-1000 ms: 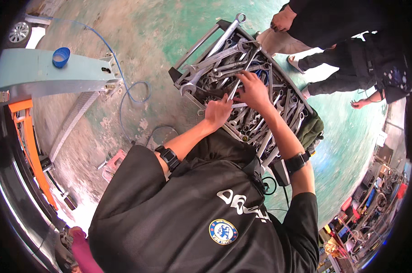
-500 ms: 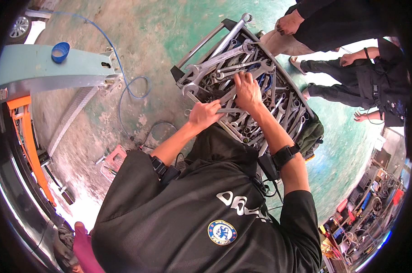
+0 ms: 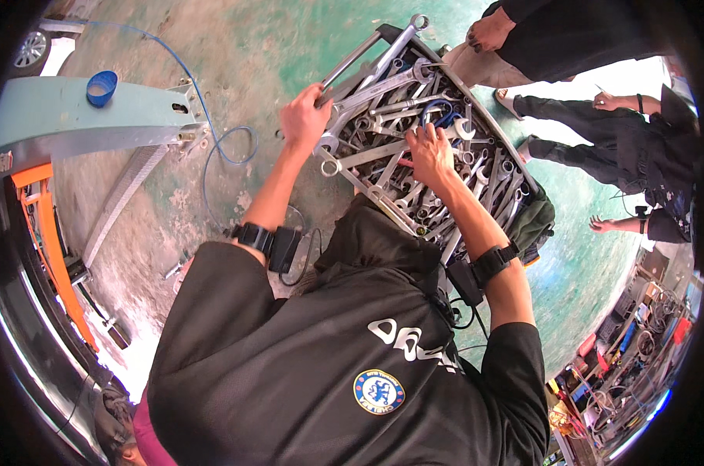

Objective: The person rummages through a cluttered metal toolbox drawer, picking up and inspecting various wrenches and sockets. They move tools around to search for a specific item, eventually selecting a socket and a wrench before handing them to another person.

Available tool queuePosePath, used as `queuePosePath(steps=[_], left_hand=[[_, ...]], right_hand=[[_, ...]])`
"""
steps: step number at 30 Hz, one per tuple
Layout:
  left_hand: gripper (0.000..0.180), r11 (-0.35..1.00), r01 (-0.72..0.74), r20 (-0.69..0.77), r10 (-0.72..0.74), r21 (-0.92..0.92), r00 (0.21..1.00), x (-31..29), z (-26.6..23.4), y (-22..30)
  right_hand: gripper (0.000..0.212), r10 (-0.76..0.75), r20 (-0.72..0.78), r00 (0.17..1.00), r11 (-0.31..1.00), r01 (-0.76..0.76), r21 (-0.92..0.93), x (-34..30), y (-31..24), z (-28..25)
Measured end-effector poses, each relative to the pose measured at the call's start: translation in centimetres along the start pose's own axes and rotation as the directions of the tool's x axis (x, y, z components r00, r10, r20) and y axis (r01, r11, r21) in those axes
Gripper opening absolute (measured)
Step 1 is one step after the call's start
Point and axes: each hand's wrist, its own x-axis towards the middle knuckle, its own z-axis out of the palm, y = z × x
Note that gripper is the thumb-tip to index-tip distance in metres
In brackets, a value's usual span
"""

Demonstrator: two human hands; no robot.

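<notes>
My right hand [image 3: 431, 155] is closed on a large combination wrench [image 3: 371, 153], which lies slantwise over the heap with its open jaw to the right and ring end to the left. Many loose wrenches [image 3: 488, 175] fill the tool cart tray [image 3: 491, 113] in front of me. My left hand [image 3: 305, 120] has its fingers curled at the tray's left side, around the metal handle bar [image 3: 353, 62]; its palm side is hidden. Beyond the right hand, a blue loop-shaped handle [image 3: 443, 114] pokes out of the pile. Long wrenches [image 3: 383, 87] lie along the tray's left part.
Two people stand past the tray's right side; one's hand [image 3: 491, 31] hangs near the far corner. A pale lift arm [image 3: 95, 116] with a blue cup [image 3: 102, 89] is at left, a blue hose [image 3: 204, 101] on the floor. Dark cloth [image 3: 530, 221] hangs at the tray's near right corner.
My left hand has left the wrench near the tray's front edge and moved up-left to the handle bar. The large wrench in my right hand now lies flatter across the pile.
</notes>
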Motion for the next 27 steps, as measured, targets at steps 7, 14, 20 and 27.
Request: queuePosePath(steps=[7, 14, 20, 27], left_hand=[[0.037, 0.967, 0.251, 0.216, -0.235, -0.052, 0.948, 1.7, 1.8, 0.3], [0.040, 0.965, 0.261, 0.273, -0.248, -0.011, 0.930, 1.2, 2.2, -0.5], [0.039, 0.981, 0.193, 0.248, -0.184, -0.013, 0.951, -0.1, 2.8, -0.1], [0.041, 0.961, 0.271, 0.389, -0.274, 0.063, 0.879, -0.6, 2.4, 0.9]], right_hand=[[0.056, -0.062, -0.203, 0.977, 0.996, 0.075, 0.058, -0.6, 0.1, 2.1], [0.066, -0.094, -0.131, 0.987, 0.956, 0.126, 0.265, -0.6, 0.8, 1.7], [0.066, -0.161, -0.137, 0.977, 0.948, 0.191, 0.253, -0.7, 1.5, 1.7], [0.061, -0.193, -0.168, 0.967, 0.937, 0.232, 0.260, -0.3, 1.4, 1.4]])
